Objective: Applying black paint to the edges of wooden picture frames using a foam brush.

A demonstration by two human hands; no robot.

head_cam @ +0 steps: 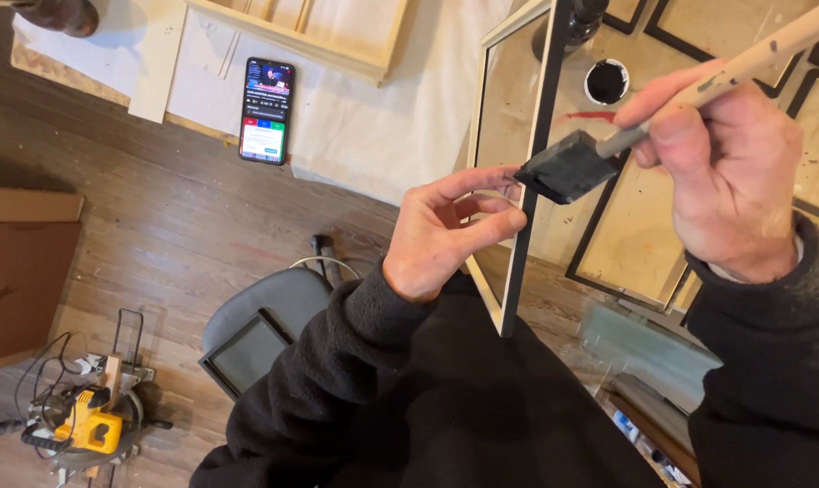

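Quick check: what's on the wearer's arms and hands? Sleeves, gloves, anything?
Both arms are in black fleece-like sleeves, flecked with pale lint or dust. A light inner cuff shows at the right wrist. The left hand and right hand are bare: no gloves. No rings or watch visible.

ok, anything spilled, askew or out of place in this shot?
One stray mark: a red paint streak on the bare wooden board, beside the small open pot of black paint. Otherwise the left hand steadies the upright wooden frame while the right hand holds the black foam brush against its black edge.
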